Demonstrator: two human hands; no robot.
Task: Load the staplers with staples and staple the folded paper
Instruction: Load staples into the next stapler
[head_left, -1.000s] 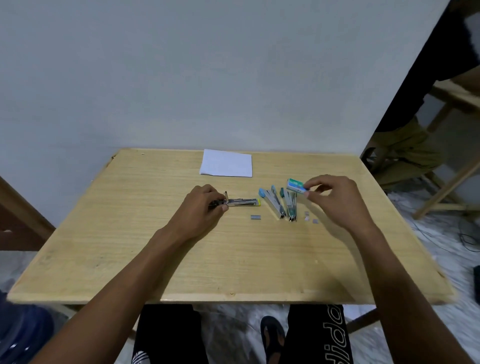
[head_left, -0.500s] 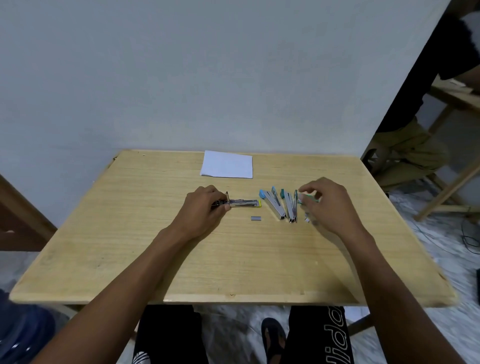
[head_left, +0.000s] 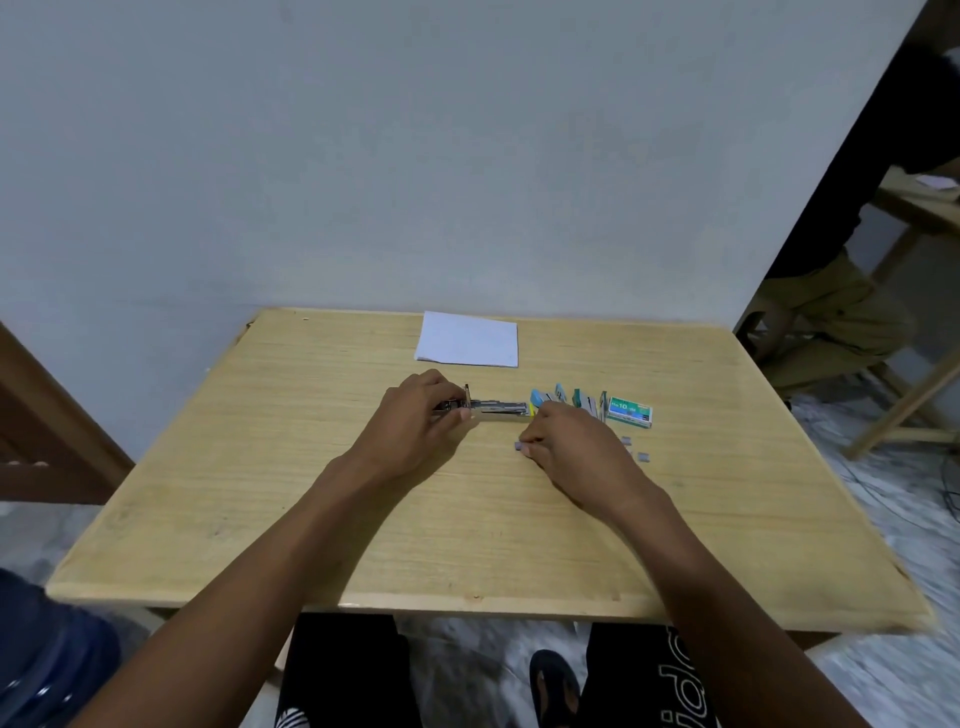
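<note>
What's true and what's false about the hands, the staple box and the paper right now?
1. The left hand grips the open stapler. True.
2. The right hand holds the staple box. False: the box lies on the table, untouched.
3. The folded paper lies under the stapler. False: it lies apart, near the table's far edge.
4. The right hand pinches a staple strip. True.
</note>
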